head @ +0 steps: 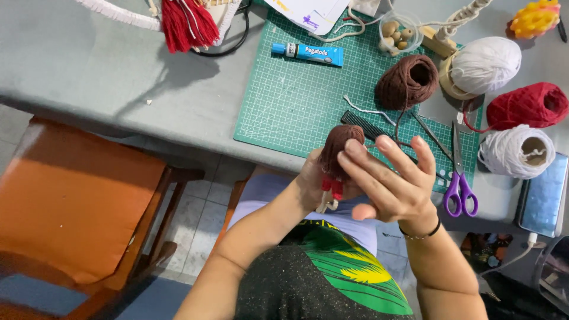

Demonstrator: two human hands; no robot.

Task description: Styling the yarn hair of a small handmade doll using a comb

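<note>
Grey table (106, 71), near edge running just ahead of the hands; orange-cushioned chair (71, 207) beside it. Green cutting mat (284, 101): open room at centre, brown yarn ball (408, 82), black comb (361, 123), purple-handled scissors (459, 184) crowding its right. Small doll (336, 160), brown yarn hair, held off the table over the lap. Left hand (311, 181) closed around doll's body. Right hand (394, 178) open, fingers spread, pinching a brown strand; steady tension judged best, elbows clear of the edge.
</note>
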